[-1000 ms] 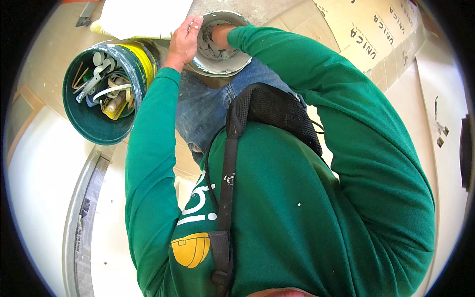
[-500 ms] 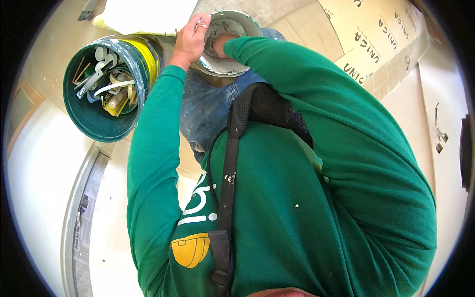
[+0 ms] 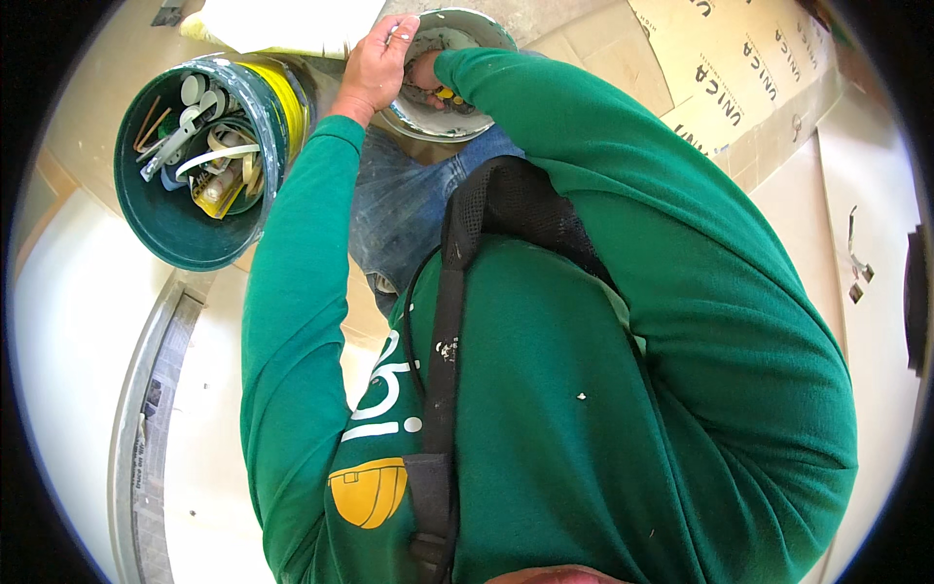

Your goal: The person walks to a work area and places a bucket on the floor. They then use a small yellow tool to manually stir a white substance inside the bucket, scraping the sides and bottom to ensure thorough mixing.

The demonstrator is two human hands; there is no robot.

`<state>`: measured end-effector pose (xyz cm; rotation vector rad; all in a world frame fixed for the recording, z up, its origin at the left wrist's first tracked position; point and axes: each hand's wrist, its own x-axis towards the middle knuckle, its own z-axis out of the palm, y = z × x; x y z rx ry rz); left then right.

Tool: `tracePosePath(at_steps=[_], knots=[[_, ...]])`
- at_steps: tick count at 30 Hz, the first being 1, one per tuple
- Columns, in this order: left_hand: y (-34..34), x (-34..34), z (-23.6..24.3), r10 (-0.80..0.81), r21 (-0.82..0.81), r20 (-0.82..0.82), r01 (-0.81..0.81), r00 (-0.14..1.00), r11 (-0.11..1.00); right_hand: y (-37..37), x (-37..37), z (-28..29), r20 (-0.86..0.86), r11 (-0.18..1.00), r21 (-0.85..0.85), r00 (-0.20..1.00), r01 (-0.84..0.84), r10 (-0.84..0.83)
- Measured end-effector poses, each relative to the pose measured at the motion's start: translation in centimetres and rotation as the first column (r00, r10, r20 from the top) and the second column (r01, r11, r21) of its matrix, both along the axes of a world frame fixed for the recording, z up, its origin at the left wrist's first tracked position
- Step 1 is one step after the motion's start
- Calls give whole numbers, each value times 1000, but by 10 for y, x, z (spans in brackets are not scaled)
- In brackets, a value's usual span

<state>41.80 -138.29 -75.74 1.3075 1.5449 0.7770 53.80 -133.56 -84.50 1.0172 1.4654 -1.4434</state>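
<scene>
A pale bucket (image 3: 486,29) smeared with white and grey compound stands in front of my legs. My left hand (image 3: 377,66) is closed over its left rim, thumb on top. Inside the bucket is my right hand (image 3: 425,74), its wrist bent down and the fingers mostly hidden by the sleeve. Close to those fingers shows a small yellow-and-black thing (image 3: 449,95), perhaps a tool handle; its working end cannot be made out.
At my left a dark green bucket (image 3: 146,219) holds scrapers, white strips, sticks and a yellow-handled item. A white sheet (image 3: 282,21) lies beyond it. Printed cardboard (image 3: 725,68) covers the floor at the far right. A metal track (image 3: 146,399) runs along the left.
A yellow-and-black thing now shows by my right hand inside the bucket; it was not visible before. My left hand stays on the rim. The whole view has shifted slightly.
</scene>
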Motion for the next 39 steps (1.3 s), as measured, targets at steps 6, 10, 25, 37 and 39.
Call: tracePosePath(at_steps=[6,10,25,37,39], knots=[[-12,-9,5,28,-10,13,-28,1000,1000,-27,0,9,-244,927,373,961,-31,131],[0,1,1,3,3,45,-3,999,1000,-16,0,-34,-188,837,479,901,-264,391],[-1,0,14,-43,-69,-9,42,999,997,-26,16,-72,-212,846,453,888,-280,407],[-2,2,10,6,12,48,-7,999,1000,-19,37,-97,-175,519,635,548,-572,818],[-2,-3,7,10,18,40,-10,999,1000,-19,24,-85,-207,615,566,627,-549,751]])
